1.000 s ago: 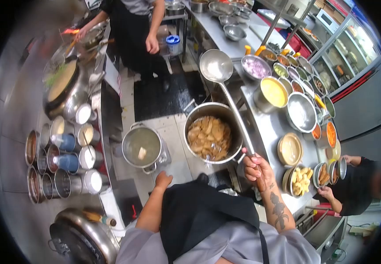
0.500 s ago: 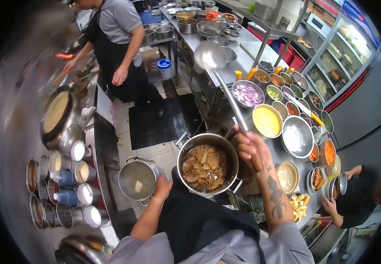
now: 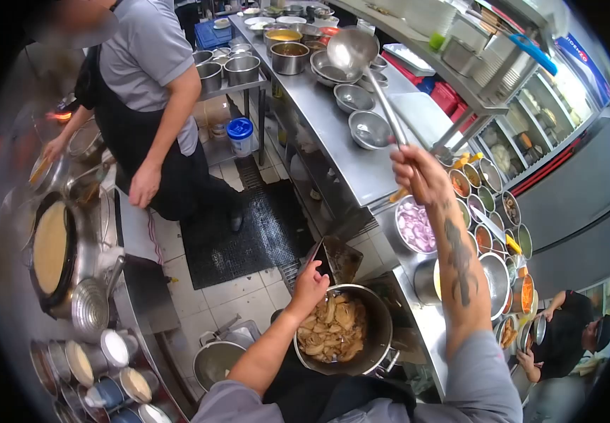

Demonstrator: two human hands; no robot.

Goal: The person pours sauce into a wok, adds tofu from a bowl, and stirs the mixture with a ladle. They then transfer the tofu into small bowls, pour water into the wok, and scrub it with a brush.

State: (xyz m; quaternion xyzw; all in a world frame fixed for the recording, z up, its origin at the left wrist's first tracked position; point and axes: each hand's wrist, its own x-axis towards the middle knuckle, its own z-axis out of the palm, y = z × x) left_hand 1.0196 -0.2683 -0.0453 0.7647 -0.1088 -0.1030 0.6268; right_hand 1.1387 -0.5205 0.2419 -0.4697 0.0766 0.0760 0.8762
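The person wears a light grey short-sleeved top (image 3: 485, 381) under a black apron (image 3: 333, 396). A dark tattoo (image 3: 458, 261) runs along the right forearm; its design seems figure-like, though the view is too coarse to be sure.

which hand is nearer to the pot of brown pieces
Left: the left hand is close by the rim of the pot; the right hand is farther off, up and right, holding the ladle.

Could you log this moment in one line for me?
right hand: gripping ladle, held up | left hand: by stockpot rim, grip unclear | stockpot: brown pieces inside | nearby: chopped onions, co-worker
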